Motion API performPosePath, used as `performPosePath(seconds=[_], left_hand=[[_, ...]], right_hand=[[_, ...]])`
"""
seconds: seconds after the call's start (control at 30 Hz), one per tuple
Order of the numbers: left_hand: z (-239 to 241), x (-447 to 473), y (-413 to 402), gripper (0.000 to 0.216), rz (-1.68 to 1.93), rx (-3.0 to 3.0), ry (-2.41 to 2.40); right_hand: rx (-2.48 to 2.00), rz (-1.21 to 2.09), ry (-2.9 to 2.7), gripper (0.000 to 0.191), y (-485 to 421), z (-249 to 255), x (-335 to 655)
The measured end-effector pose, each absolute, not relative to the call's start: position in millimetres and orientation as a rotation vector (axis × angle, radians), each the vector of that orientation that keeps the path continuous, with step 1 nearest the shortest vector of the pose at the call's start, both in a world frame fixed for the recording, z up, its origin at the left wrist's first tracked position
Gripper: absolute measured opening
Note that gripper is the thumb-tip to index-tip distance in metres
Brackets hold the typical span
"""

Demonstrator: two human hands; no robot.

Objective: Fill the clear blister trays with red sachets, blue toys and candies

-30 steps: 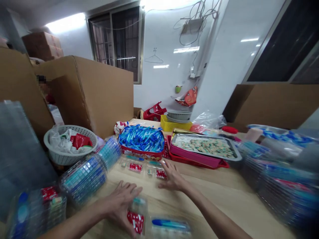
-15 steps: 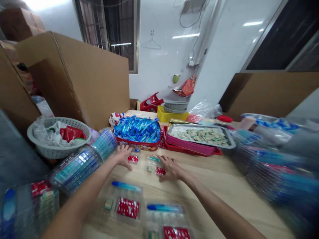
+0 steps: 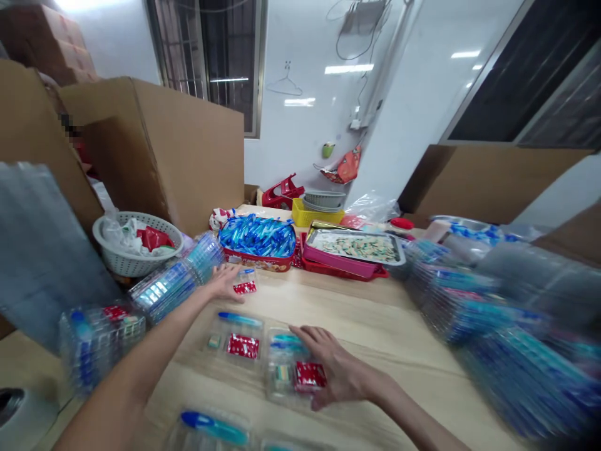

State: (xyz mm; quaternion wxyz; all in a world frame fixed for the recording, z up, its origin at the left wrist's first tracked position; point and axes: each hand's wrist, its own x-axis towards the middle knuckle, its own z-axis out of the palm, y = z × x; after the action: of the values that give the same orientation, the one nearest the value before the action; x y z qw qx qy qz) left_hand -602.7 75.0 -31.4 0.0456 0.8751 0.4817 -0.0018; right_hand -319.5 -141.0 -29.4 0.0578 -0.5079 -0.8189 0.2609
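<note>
My left hand [image 3: 224, 283] reaches to the far side of the table, fingers apart, at the left edge of a clear plastic tray [image 3: 251, 274] with a blue pen and a red dotted packet. Closer in, my right hand [image 3: 335, 366] grips the right side of another clear plastic tray [image 3: 275, 391]. That one holds a pen, a striped eraser [image 3: 282, 374] and a red packet [image 3: 310, 376]; two pen shapes show, so it seems to lie over a similar tray. A filled tray [image 3: 225, 360] rests to its left. Two more trays are cut off below.
Behind stand a tin of blue pens [image 3: 258, 238] and a metal tray of small erasers [image 3: 361, 245]. Stacked filled packs line the left [image 3: 164, 288] and right [image 3: 469, 307]. A basket [image 3: 136, 266] and cardboard box [image 3: 197, 163] border the left.
My right hand has brought its tray nearer, from beside the far left tray to over the closer right one. My left hand stays by the far tray. The view has shifted slightly.
</note>
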Motion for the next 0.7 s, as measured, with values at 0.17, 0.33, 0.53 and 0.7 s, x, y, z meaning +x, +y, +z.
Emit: performPosePath(seconds=[0.17, 0.33, 0.53, 0.7], left_hand=[[-3.7, -609.5, 24.7, 0.108, -0.029, 2.767, 1.213], [-17.2, -612.1, -26.7, 0.111, -0.167, 2.801, 1.083], [-40.9, -610.5, -45.7, 0.124, -0.173, 2.791, 1.128], [-37.9, -623.0, -58.7, 0.125, -0.114, 2.761, 1.176]], right_hand=[[-1.614, 0.679, -2.543, 0.116, -150.4, -48.0, -331.3], [-1.696, 0.675, -2.521, 0.12, -160.5, -52.1, -331.2], [-1.765, 0.606, -2.461, 0.122, -172.9, -44.5, -331.0], [-1.597, 0.442, -2.229, 0.088, -195.1, -44.3, -343.9]])
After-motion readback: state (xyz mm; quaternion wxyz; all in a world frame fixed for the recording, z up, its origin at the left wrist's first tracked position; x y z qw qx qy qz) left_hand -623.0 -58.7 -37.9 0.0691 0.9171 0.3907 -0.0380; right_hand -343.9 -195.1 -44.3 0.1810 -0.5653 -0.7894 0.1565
